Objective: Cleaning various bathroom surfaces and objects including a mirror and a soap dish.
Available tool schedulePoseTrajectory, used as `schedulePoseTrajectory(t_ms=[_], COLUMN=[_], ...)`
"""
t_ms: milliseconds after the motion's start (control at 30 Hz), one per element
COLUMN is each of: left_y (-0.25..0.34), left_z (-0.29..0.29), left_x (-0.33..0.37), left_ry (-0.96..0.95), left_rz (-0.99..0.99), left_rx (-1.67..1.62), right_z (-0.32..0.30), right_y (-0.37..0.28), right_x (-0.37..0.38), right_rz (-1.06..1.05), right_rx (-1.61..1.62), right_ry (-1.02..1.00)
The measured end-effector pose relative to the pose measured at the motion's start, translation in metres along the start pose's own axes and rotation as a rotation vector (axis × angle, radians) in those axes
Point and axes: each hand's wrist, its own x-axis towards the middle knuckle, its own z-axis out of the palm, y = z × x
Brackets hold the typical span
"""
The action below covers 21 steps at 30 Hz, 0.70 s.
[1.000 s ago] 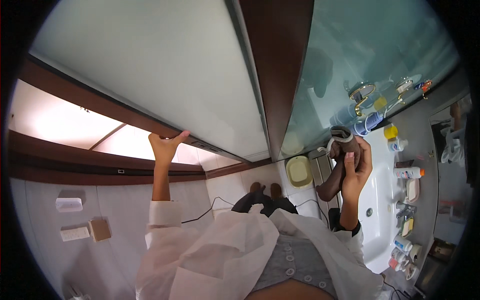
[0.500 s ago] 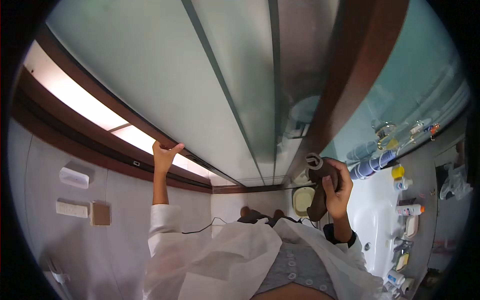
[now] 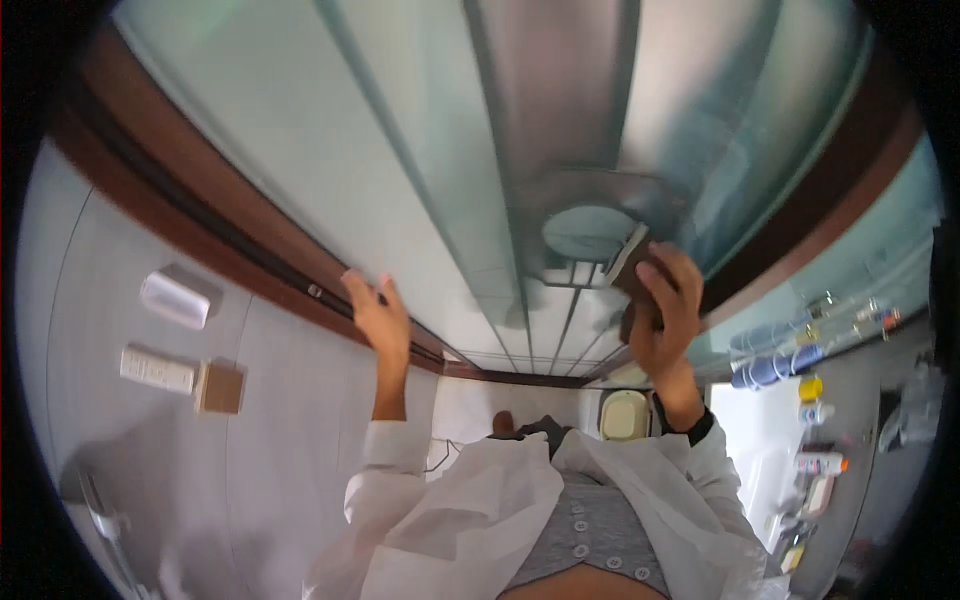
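Observation:
A wide frosted glass door [image 3: 390, 170] in a dark brown frame stretches up and across in front of me. Beside the left edge of that door is my left hand [image 3: 382, 322], its thumb and fingers apart; whether they touch the frame I cannot tell. My right hand [image 3: 672, 300] holds a folded, soft-looking brown cloth [image 3: 628, 268] with a pale edge. The cloth is up at the glass, over the part where a round reflection shows; contact is unclear. My fingers cover much of the cloth.
On the left wall are a white holder [image 3: 176, 298], a white switch panel [image 3: 157, 370] and a tan box [image 3: 219, 388]. A cream bin [image 3: 625, 414] stands low by my feet. At right, bottles and a yellow-capped container [image 3: 811, 388] line the white sink [image 3: 735, 440].
The glass door has slid left, and the bright gap at its left edge is gone. My left hand has loosened from the door's edge. My right hand has lifted the cloth to the glass.

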Motion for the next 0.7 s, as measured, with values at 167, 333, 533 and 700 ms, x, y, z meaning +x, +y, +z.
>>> schedulePoseTrajectory(t_ms=[167,333,533,700], left_y=[0.009,-0.008,-0.041,-0.057], left_z=[0.007,-0.004,-0.020,-0.038], left_x=[0.001,0.011,0.032,0.049], left_ry=[-0.049,-0.047,-0.130,-0.149], left_rz=[0.006,-0.058,-0.074,-0.071], left_rx=[-0.237,-0.214,-0.233,-0.152], right_z=[0.035,0.066,0.091,0.119], right_y=[0.019,0.007,-0.009,-0.019], right_x=[0.013,0.016,0.027,0.029], right_rz=[-0.173,-0.189,-0.222,-0.274], right_rx=[-0.188,-0.109,0.010,-0.019], right_ry=[0.052,0.053,-0.019,-0.006])
